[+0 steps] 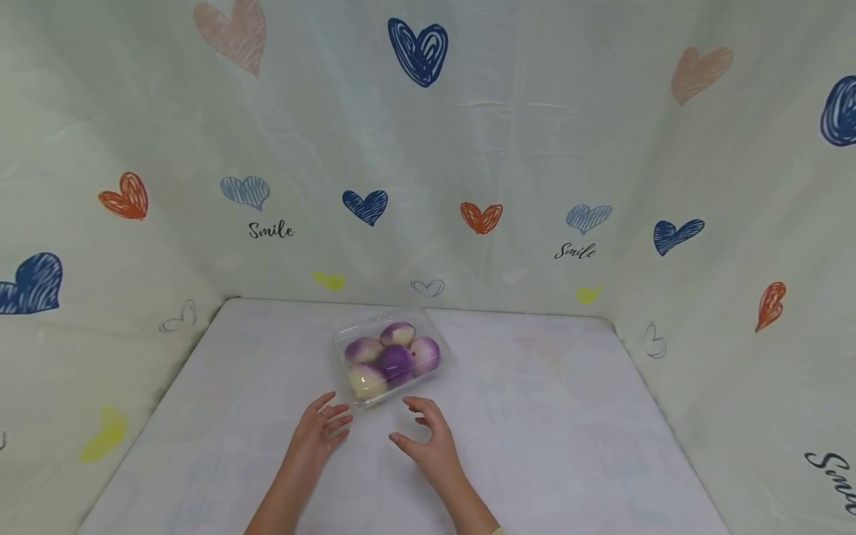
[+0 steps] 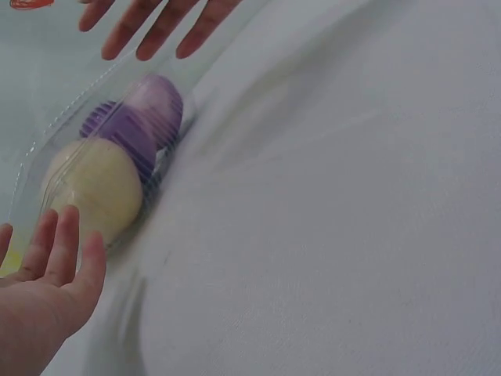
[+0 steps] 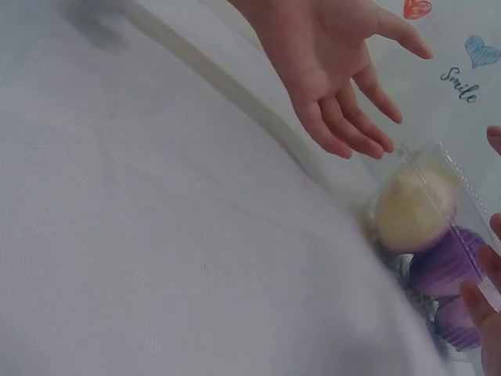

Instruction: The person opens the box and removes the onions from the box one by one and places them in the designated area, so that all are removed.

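Observation:
A clear plastic clamshell box [image 1: 433, 321] sits on the table, its lid over several round purple-and-cream vegetables that look like turnips. The cream turnip [image 2: 98, 184] lies at the box's near left corner, and a deep purple one [image 1: 396, 362] is in the middle. Just short of that corner, my left hand [image 1: 324, 425] has its fingers spread and loosely bent, holding nothing. My right hand [image 1: 433, 440] is near the front edge of the box, thumb and fingers apart in a loose curve around nothing. In the right wrist view only part of the right hand [image 3: 489, 298] shows at the edge.
A white cloth with faint prints covers the table [image 1: 568, 416]. Behind and at both sides hang pale curtains [image 1: 428, 148] printed with hearts and the word Smile. The box stands toward the back of the table, left of its middle.

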Motion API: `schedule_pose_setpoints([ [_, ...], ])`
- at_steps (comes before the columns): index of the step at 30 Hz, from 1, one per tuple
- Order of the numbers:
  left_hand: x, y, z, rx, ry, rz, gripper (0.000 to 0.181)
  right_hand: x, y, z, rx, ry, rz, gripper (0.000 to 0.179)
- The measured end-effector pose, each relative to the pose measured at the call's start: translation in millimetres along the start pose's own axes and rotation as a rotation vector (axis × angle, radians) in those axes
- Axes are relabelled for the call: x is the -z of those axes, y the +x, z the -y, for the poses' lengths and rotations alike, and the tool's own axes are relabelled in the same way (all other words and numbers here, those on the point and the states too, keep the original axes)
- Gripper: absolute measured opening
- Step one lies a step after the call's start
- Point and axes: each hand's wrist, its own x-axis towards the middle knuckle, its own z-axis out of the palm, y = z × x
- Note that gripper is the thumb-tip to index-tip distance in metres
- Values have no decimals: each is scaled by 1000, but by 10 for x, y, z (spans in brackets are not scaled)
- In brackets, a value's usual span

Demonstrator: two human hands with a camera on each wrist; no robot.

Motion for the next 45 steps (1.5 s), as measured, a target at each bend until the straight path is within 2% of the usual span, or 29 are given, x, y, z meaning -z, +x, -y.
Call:
schedule_pose_setpoints([
  [3,-52,0,41,-5,5,-8,49,-13,7,-15,17,-9,-5,50],
  [10,-196,-13,157,0,119,-44,59,-37,19,-32,76,-63,-4,49],
  [13,-246,-13,200,11,123,-44,61,-53,33,-37,108,-96,-15,49],
  [16,-273,-6,238,15,113,-47,61,-79,58,-96,142,-124,-39,47],
  [23,-298,49,327,30,60,-65,64,-133,157,-507,240,-211,-95,42],
  [30,-316,115,367,69,-9,-99,69,-139,271,-660,449,-333,-125,33],
  [33,-325,150,373,66,-24,-85,66,-151,312,-687,495,-405,-138,32],
  [38,-349,211,415,72,-38,-75,54,-166,335,-697,485,-481,-159,30],
  [45,-349,270,467,86,-43,-74,33,-193,367,-696,447,-534,-154,25],
])
